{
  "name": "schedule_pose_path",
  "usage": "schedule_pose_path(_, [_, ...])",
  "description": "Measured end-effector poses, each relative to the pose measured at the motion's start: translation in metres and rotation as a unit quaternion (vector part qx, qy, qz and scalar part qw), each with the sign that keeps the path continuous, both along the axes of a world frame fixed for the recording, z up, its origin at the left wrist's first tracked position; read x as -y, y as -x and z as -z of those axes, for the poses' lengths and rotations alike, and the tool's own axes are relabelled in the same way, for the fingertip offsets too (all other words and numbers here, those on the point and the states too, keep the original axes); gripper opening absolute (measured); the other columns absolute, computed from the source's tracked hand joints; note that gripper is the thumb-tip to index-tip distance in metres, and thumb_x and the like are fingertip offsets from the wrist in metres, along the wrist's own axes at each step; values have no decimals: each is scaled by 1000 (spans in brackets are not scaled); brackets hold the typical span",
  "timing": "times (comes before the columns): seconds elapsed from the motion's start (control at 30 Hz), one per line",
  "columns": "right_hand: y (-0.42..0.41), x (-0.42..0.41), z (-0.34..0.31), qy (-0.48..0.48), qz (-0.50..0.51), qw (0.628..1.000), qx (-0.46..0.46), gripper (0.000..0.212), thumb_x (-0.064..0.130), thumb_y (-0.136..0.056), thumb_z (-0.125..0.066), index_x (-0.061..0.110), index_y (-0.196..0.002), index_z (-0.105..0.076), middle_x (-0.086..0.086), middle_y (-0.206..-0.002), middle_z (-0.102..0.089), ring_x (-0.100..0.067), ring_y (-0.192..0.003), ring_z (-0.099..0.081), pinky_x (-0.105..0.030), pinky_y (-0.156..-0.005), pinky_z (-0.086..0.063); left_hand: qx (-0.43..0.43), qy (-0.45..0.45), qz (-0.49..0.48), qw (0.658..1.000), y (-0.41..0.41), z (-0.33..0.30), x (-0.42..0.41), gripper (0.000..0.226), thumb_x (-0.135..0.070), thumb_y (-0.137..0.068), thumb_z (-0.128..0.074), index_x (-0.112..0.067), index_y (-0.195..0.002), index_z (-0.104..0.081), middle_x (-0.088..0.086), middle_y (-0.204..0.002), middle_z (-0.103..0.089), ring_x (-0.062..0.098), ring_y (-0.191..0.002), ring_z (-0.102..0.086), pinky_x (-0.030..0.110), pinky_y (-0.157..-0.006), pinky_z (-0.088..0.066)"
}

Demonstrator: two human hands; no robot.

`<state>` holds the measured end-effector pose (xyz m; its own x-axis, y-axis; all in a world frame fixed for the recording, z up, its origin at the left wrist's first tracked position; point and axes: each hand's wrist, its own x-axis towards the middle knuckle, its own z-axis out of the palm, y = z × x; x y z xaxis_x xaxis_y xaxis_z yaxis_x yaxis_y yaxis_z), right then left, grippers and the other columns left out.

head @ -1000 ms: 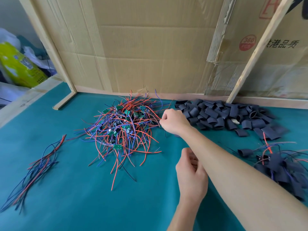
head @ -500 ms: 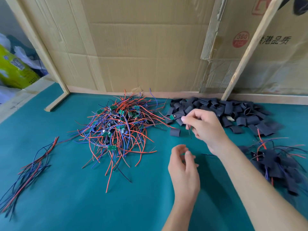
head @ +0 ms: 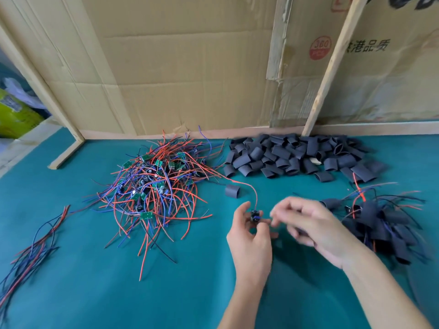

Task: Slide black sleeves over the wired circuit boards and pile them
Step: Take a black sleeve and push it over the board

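The left hand pinches a small wired circuit board between thumb and fingertips, holding it just above the teal mat; a red wire arcs from the board back toward the tangle; the right hand sits just beside it, fingers curled toward the board, though motion blur hides whether they grip anything; at the near left lies a loose bundle of bare wires; right of the hands rests the pile of sleeved boards, wires sticking out of it; farther back on the left sprawls the heap of unsleeved boards, red, blue and black leads spreading outward; one lone black sleeve lies between that heap and the hands; beyond, along the cardboard wall, spreads the stock of empty black sleeves.
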<state>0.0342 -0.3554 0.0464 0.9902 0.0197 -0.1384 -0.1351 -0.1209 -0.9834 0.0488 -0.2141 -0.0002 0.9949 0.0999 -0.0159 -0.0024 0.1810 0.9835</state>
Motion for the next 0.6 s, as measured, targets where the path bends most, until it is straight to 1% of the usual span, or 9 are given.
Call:
schedule_pose_path(0.07, [-10,-3,5,-61,136,989,22,14,16,-103,-58,9,-99,-70,-15,-104,-75,-12,-58,-46,-22,-44,-28,8,-15,15,1000,1,1,0,47,13,-87,-52,-18,-119,-66,5,-96,-70,10,-77,-74,28,-64,-62])
schedule_pose_path(0.13, [-13,-15,12,-100,184,977,32,13,15,-103,-57,13,-107,-69,-12,-114,-75,-14,-65,-52,-26,-50,-35,13,-31,29,999,1,3,1,42,10,-87,-56,-19,-115,-69,5,-95,-71,12,-76,-75,36,-70,-64])
schedule_pose_path(0.2, [-10,-31,19,-125,169,977,34,18,26,-96,-68,25,-114,-71,-1,-122,-73,-14,-80,-61,-26,-58,-45,16,-27,40,999,1,2,1,31,1,-89,-63,-16,-114,-72,5,-97,-74,16,-77,-77,40,-75,-64])
schedule_pose_path(0.27, [-5,-41,26,-115,143,982,39,36,40,-86,-69,35,-122,-69,13,-128,-71,-3,-101,-68,-19,-72,-51,32,-39,45,998,2,0,0,22,-13,-88,-70,-21,-107,-73,1,-96,-76,17,-78,-76,38,-76,-63])
schedule_pose_path(0.33, [-2,-45,30,-106,124,986,45,46,42,-84,-65,38,-130,-65,21,-135,-66,5,-125,-58,-22,-97,-48,51,-58,38,996,2,-2,0,16,-18,-85,-75,-29,-96,-73,-3,-95,-74,14,-80,-73,31,-76,-60])
schedule_pose_path(0.37, [-1,-45,29,-108,116,986,42,49,41,-84,-64,38,-133,-63,23,-138,-64,8,-130,-54,-25,-108,-43,59,-70,32,995,2,-2,0,17,-18,-84,-77,-31,-92,-72,-5,-94,-73,11,-82,-71,24,-76,-56])
schedule_pose_path(0.43, [-1,-43,26,-118,93,988,32,52,44,-85,-63,38,-136,-60,26,-141,-60,11,-133,-50,-30,-118,-35,76,-94,21,993,2,-3,0,20,-15,-83,-78,-32,-89,-71,-8,-93,-70,7,-85,-68,12,-73,-49])
schedule_pose_path(0.5, [0,-40,23,-135,70,988,20,54,46,-86,-62,37,-139,-59,28,-143,-59,10,-134,-50,-35,-122,-32,86,-111,28,990,2,-5,1,21,-15,-83,-78,-33,-92,-71,-10,-94,-70,6,-89,-68,10,-75,-48])
schedule_pose_path(0.6, [2,-34,24,-176,61,982,14,62,49,-84,-65,34,-144,-56,27,-144,-58,6,-138,-48,-41,-125,-30,97,-103,54,989,3,-5,1,24,-17,-82,-79,-34,-97,-72,-9,-99,-70,7,-94,-69,10,-76,-50])
